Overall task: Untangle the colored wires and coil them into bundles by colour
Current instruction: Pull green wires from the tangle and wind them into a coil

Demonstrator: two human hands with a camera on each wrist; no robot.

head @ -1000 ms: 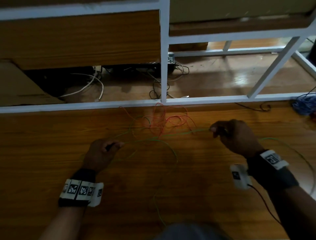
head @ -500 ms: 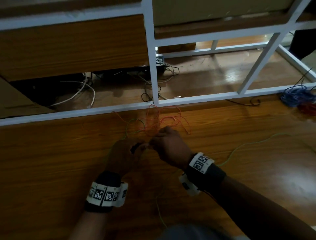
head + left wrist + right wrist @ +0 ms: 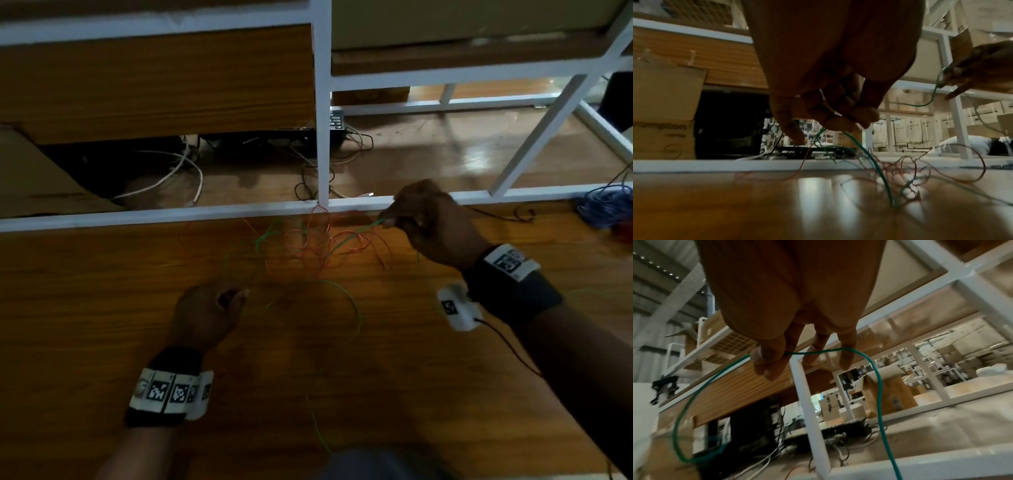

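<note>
A tangle of thin orange and red wires (image 3: 318, 243) lies on the wooden table (image 3: 102, 308) near its far edge, with a green wire (image 3: 346, 298) threaded through it. My right hand (image 3: 431, 226) is raised over the far right of the tangle and pinches the green wire (image 3: 818, 352) between thumb and fingers. My left hand (image 3: 209, 311) sits lower, in front of the tangle, fingers curled, and grips strands of green wire (image 3: 859, 146) that run down to the tangle (image 3: 906, 175). One green loop trails toward the table's near edge.
A white metal frame (image 3: 322, 137) runs along the table's far edge, with cables and a power strip (image 3: 337, 121) on the floor behind. A bundle of blue wire (image 3: 606, 205) lies at the far right. A cardboard box (image 3: 30, 181) stands at the left.
Half a second ago both hands met at the tangle. My right hand has since pulled up and to the right with the green wire, and my left hand has drawn back toward me.
</note>
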